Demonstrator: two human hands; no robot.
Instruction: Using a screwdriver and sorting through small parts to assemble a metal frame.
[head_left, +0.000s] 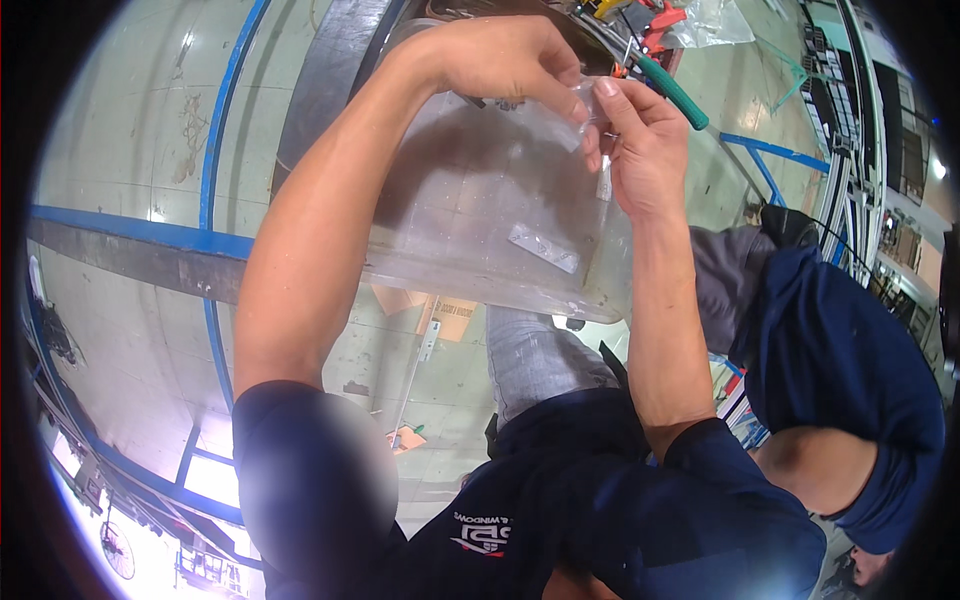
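Note:
Both of my hands are raised over the far right part of a translucent plastic bin (480, 292). My left hand (505, 65) has its fingers bent and closed on a small clear plastic bag (588, 100). The same bag is pinched between the thumb and fingers of my right hand (648, 140); its contents are too unclear to name. Inside the bin, a flat clear strip (543, 247) lies toward the near right corner. Some small dark parts (503, 103) show beneath my left hand.
Past my right hand lie a green-handled tool (672, 92), a red-handled tool (664, 28) and a crumpled clear bag (712, 24). Blue rails (130, 228) cross at the left. A co-worker in dark blue (840, 350) is close on the right. Cardboard (445, 318) lies on the floor.

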